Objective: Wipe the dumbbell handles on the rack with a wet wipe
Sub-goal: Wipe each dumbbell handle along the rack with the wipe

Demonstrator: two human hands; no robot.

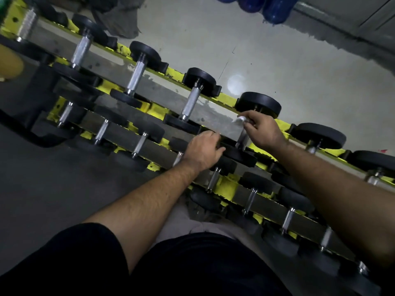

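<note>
A yellow dumbbell rack (159,108) runs diagonally across the view with several black-ended dumbbells on two tiers. My right hand (261,130) pinches a white wet wipe (240,120) against the top of a steel dumbbell handle (242,138) on the upper tier. The far black end (259,103) of that dumbbell lies just beyond my fingers. My left hand (204,150) rests on the near black end (239,157) of the same dumbbell, fingers curled over its edge. Other bare steel handles (191,104) lie to the left.
The lower tier (267,207) holds smaller dumbbells close to my legs. A grey floor (277,67) lies beyond the rack, with blue objects (275,8) at the top and a dark cloth (119,18) at upper left. A black rack foot (36,133) sticks out at left.
</note>
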